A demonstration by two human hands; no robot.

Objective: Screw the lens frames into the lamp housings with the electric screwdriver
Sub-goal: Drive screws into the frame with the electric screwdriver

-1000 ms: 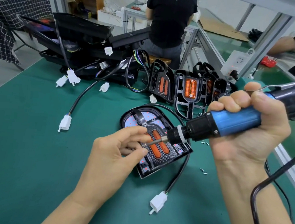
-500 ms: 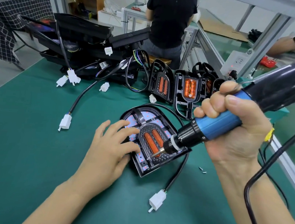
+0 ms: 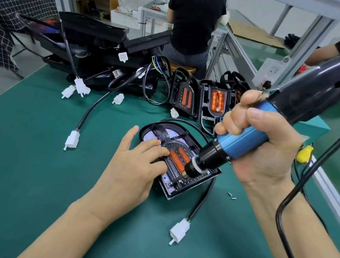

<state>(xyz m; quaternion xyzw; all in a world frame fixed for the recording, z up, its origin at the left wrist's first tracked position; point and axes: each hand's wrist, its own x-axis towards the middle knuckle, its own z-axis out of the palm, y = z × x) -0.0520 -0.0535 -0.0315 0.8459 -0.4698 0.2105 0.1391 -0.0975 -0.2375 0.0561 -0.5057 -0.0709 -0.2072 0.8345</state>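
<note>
A black lamp housing (image 3: 187,131) lies flat on the green mat at the centre, with a lens frame (image 3: 174,159) bearing two orange strips seated in it. My left hand (image 3: 135,167) presses on the housing's left side with straight fingers. My right hand (image 3: 263,148) grips the blue-and-black electric screwdriver (image 3: 243,142). The tool slants down to the left, and its bit touches the frame's near left corner. The housing's black cable ends in a white plug (image 3: 179,230) near me.
Two loose screws (image 3: 231,195) lie on the mat right of the housing. More lamp housings (image 3: 216,100) stand upright behind it, beside a heap of black parts and cables (image 3: 102,48). A white connector (image 3: 72,139) lies at left. People stand beyond the table; an aluminium rail (image 3: 332,194) runs along the right.
My left hand let go of the bit's tip, opened, and laid its fingers on the housing. The screwdriver tilted steeper and its bit came down onto the frame's near corner.
</note>
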